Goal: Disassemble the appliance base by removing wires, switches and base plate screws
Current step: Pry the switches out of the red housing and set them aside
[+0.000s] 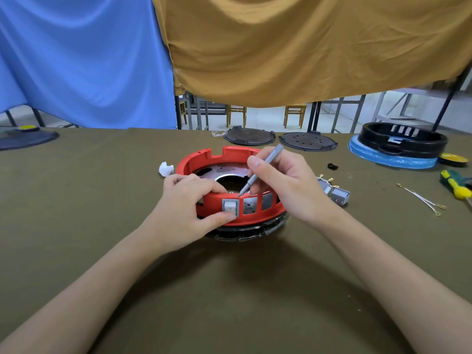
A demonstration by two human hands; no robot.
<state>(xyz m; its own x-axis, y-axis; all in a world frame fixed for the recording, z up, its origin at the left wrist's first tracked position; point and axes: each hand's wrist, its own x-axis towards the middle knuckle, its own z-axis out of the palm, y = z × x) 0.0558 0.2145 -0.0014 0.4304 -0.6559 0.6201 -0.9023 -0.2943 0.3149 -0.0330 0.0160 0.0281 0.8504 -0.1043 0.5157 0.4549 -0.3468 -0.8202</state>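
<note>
Switch (230, 207) sits in red base (258, 218) front wall: left hand (190, 204) clamps wall, thumb pressing switch; right hand (282, 186) pinches grey screwdriver (260, 172), tip at switch's upper-right corner.

Bright, even light across the whole view, no dim corners. It falls from above and a little behind: a soft, broad shadow pools on the tabletop (76, 200) in front of the red base (255, 218) and between the forearms. The shadow edges are blurry, so the source is diffuse. A small glare shows on the metal plate (227, 176) inside the base. Daylight glows white under the brown cloth (306, 47), and that strip is nearly washed out. Focus is sharp at the centre, hands crisp. Wide-angle bending is strong: the tabletop's far edge bows, and the forearms stretch large toward the lower corners.
</note>
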